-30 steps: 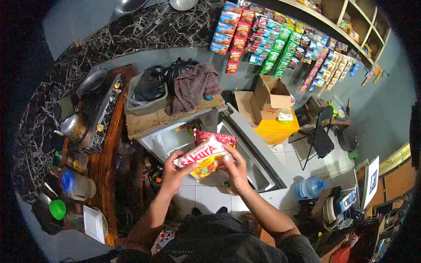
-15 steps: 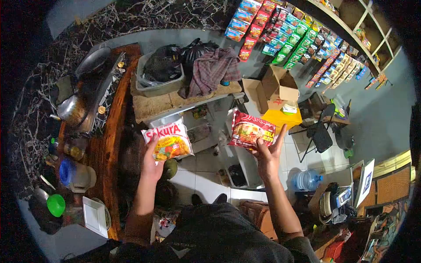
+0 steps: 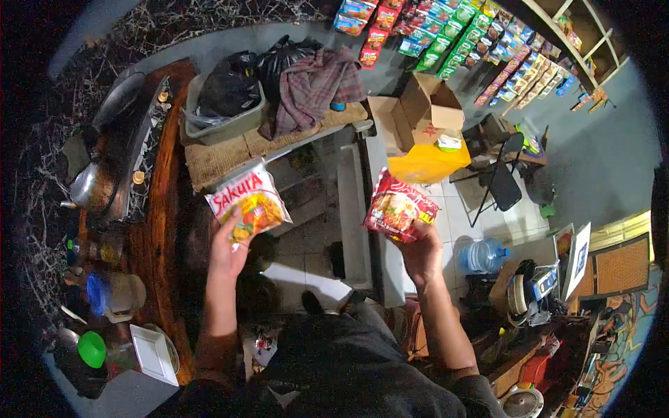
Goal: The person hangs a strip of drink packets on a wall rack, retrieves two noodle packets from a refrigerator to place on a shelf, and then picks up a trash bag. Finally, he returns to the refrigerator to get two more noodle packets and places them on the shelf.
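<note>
My left hand [image 3: 228,247] grips the lower edge of a white, red and yellow instant noodle packet [image 3: 259,203] marked Sakura. Its printed front faces up toward me. In my right hand [image 3: 423,254] is a dark red instant noodle packet [image 3: 397,205], held from below with the fingers mostly hidden behind it. Both packets are in mid-air, well apart from each other. Behind the red packet stands a yellow box [image 3: 425,164], with an open cardboard carton [image 3: 432,104] next to it.
Ahead, a grey tub [image 3: 258,122] with black bags and a plaid cloth [image 3: 317,90] rest on a counter. A wooden counter [image 3: 162,258] runs along the left. Sachet strips [image 3: 446,42] hang on the wall. A folding chair [image 3: 503,184] and a water jug [image 3: 482,256] stand at right.
The view has shifted, and one foot has stepped to the right. The red packet has tilted and my right fingers have closed further behind it. My left hand keeps its packet.
</note>
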The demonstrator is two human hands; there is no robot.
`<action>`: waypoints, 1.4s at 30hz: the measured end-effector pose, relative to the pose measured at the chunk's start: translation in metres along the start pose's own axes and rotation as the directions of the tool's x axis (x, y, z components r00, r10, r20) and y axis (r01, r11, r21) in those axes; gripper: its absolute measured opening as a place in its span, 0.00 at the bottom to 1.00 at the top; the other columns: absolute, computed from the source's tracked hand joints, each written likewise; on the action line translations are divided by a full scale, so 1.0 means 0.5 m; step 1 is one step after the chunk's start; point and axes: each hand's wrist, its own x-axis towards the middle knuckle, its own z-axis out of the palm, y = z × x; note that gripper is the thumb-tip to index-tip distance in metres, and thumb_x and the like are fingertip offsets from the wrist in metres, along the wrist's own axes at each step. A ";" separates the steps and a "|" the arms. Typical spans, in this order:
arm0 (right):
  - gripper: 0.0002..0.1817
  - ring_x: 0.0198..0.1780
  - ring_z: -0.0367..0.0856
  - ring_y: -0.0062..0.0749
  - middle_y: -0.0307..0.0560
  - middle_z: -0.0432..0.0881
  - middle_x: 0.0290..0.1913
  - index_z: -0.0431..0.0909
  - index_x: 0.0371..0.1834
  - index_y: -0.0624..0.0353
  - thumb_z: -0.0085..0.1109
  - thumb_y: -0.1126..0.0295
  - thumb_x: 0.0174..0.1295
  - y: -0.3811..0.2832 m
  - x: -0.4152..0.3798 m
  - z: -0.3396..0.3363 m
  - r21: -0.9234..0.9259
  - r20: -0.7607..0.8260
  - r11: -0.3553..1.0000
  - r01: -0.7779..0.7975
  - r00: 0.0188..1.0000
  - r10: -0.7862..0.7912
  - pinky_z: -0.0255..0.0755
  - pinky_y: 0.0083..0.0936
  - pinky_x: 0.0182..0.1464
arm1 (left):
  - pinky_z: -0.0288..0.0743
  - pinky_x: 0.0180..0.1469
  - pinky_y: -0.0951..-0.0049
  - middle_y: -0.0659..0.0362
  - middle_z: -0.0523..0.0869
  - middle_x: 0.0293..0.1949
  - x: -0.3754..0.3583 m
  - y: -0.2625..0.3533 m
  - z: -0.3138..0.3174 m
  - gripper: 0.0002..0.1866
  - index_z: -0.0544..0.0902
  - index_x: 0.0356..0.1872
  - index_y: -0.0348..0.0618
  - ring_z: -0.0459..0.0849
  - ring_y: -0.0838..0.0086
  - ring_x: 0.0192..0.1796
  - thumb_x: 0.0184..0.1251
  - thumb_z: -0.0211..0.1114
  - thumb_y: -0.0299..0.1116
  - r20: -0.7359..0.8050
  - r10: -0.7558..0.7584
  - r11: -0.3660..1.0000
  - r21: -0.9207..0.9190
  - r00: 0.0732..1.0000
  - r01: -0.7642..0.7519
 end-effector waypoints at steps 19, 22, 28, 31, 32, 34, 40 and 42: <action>0.26 0.58 0.80 0.41 0.51 0.78 0.59 0.68 0.62 0.62 0.54 0.61 0.63 -0.281 0.108 -0.210 0.094 0.016 0.982 0.162 0.986 -0.164 0.75 0.44 0.60 | 0.73 0.62 0.60 0.56 0.80 0.56 0.058 -0.147 0.386 0.20 0.72 0.61 0.41 0.79 0.66 0.59 0.67 0.60 0.24 0.226 0.107 0.967 0.202 0.968 -0.154; 0.25 0.57 0.79 0.37 0.46 0.77 0.59 0.66 0.64 0.56 0.54 0.63 0.63 -0.336 0.118 -0.246 0.109 0.060 0.983 0.150 0.986 -0.157 0.77 0.40 0.57 | 0.72 0.63 0.61 0.55 0.80 0.56 0.072 -0.198 0.471 0.21 0.72 0.61 0.40 0.79 0.66 0.59 0.68 0.60 0.24 0.300 0.090 0.971 0.186 0.950 -0.150; 0.26 0.57 0.79 0.35 0.43 0.77 0.59 0.66 0.64 0.52 0.55 0.60 0.63 -0.390 0.144 -0.284 0.093 -0.005 0.983 0.155 0.988 -0.155 0.76 0.38 0.56 | 0.70 0.64 0.63 0.54 0.80 0.56 0.096 -0.256 0.579 0.20 0.71 0.60 0.38 0.79 0.66 0.59 0.68 0.58 0.22 0.418 0.040 0.963 0.225 0.908 -0.146; 0.27 0.56 0.80 0.34 0.45 0.77 0.58 0.66 0.63 0.54 0.58 0.58 0.63 -0.404 0.175 -0.280 0.094 -0.010 0.979 0.178 0.984 -0.178 0.77 0.36 0.55 | 0.70 0.64 0.63 0.55 0.81 0.55 0.123 -0.279 0.609 0.19 0.72 0.60 0.39 0.79 0.66 0.59 0.68 0.58 0.23 0.413 0.030 0.977 0.181 0.910 -0.114; 0.26 0.56 0.80 0.34 0.45 0.77 0.58 0.66 0.63 0.54 0.59 0.60 0.63 -0.409 0.190 -0.278 0.057 -0.027 0.980 0.190 0.982 -0.189 0.77 0.36 0.55 | 0.70 0.64 0.63 0.55 0.81 0.55 0.135 -0.284 0.619 0.19 0.72 0.60 0.39 0.79 0.66 0.59 0.67 0.58 0.23 0.391 -0.001 0.987 0.146 0.920 -0.061; 0.26 0.56 0.79 0.35 0.46 0.77 0.57 0.65 0.63 0.55 0.61 0.64 0.63 -0.427 0.222 -0.272 0.075 -0.040 0.974 0.216 0.976 -0.213 0.77 0.37 0.55 | 0.70 0.63 0.62 0.55 0.81 0.55 0.170 -0.297 0.641 0.19 0.73 0.60 0.40 0.79 0.65 0.58 0.68 0.58 0.24 0.400 0.003 0.989 0.132 0.916 -0.061; 0.25 0.55 0.80 0.34 0.45 0.79 0.56 0.67 0.62 0.57 0.61 0.68 0.63 -0.509 0.324 -0.251 0.029 -0.033 0.945 0.326 0.945 -0.325 0.77 0.39 0.56 | 0.69 0.64 0.61 0.54 0.81 0.53 0.286 -0.324 0.733 0.21 0.73 0.57 0.39 0.79 0.66 0.58 0.61 0.58 0.23 0.526 -0.033 0.999 0.023 0.850 0.024; 0.24 0.54 0.81 0.33 0.45 0.79 0.55 0.67 0.62 0.57 0.61 0.68 0.63 -0.533 0.351 -0.252 0.018 -0.082 0.939 0.343 0.936 -0.341 0.77 0.38 0.55 | 0.69 0.64 0.60 0.53 0.81 0.52 0.326 -0.336 0.764 0.21 0.73 0.56 0.38 0.79 0.65 0.57 0.58 0.58 0.23 0.508 -0.034 0.999 0.033 0.861 0.020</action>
